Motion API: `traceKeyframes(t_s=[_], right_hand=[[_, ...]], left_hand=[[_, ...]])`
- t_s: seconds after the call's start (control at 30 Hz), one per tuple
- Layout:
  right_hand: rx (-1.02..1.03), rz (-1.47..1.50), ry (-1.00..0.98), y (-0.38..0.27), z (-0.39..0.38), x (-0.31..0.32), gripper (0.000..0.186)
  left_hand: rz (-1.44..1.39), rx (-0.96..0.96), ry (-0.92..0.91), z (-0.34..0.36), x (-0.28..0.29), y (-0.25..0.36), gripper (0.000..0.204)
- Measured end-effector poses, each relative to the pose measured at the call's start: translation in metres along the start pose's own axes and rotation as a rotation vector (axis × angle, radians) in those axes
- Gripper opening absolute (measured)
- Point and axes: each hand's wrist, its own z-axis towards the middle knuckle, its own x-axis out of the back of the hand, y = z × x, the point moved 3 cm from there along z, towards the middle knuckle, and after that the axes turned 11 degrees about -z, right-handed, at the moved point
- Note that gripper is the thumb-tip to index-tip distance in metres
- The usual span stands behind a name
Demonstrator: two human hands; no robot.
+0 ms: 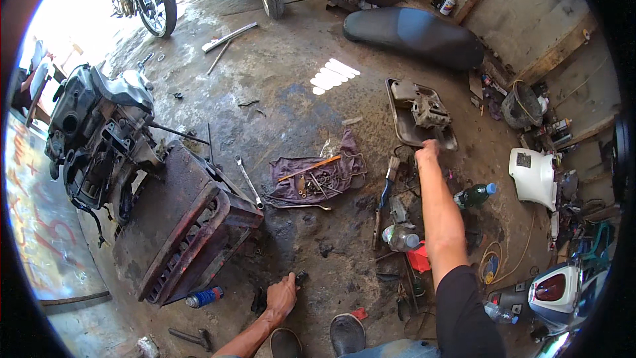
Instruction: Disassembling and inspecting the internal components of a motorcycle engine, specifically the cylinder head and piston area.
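Note:
My left hand (pixel 281 296) is low over the floor in front of my shoes. Its fingers are closed round a dark object (pixel 302 278), too small and covered to name. My right arm stretches forward, and my right hand (pixel 428 151) is closed at the near rim of a shallow metal tray (pixel 401 122). What its fingers grip is hidden. A dirty metal engine part (pixel 429 107) sits in the tray. Below the tray, a paintbrush (pixel 392 171) lies left of my right forearm. A purple cloth (pixel 281 171) bears bolts, small parts and tools.
A dark plastic crate (pixel 179 225) stands at left, beside a partly stripped motorcycle body (pixel 109 126). A combination wrench (pixel 249 182), a hammer (pixel 191 339) and a blue spray can (pixel 204 297) lie on the floor. Bottles (pixel 474 195) flank my right forearm. A long seat (pixel 414 34) lies beyond the tray.

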Motion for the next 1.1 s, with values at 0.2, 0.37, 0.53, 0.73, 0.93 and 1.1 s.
traceKeyframes(t_s=[0.2,0.37,0.53,0.73,0.93,1.1], right_hand=[[-0.046,0.221,-0.069,0.021,-0.073,-0.010,0.013],[0.064,0.166,-0.133,0.026,-0.089,-0.019,0.024],[0.187,0.143,-0.209,0.005,-0.092,-0.017,0.027],[0.026,0.213,-0.628,0.017,-0.225,-0.009,0.023],[0.153,0.160,-0.772,-0.002,-0.302,0.075,0.018],[0.121,0.055,-0.705,0.037,-0.389,0.161,0.011]], left_hand=[[0.047,0.032,0.039,-0.005,-0.002,-0.006,0.031],[0.063,0.045,0.067,-0.009,-0.005,-0.004,0.028],[0.051,-0.014,0.126,-0.005,-0.012,-0.003,0.025],[0.080,0.007,0.181,-0.026,-0.006,-0.027,0.026],[0.144,-0.093,0.345,-0.017,-0.020,-0.019,0.020],[0.158,0.037,0.462,-0.035,0.007,-0.043,0.032]])
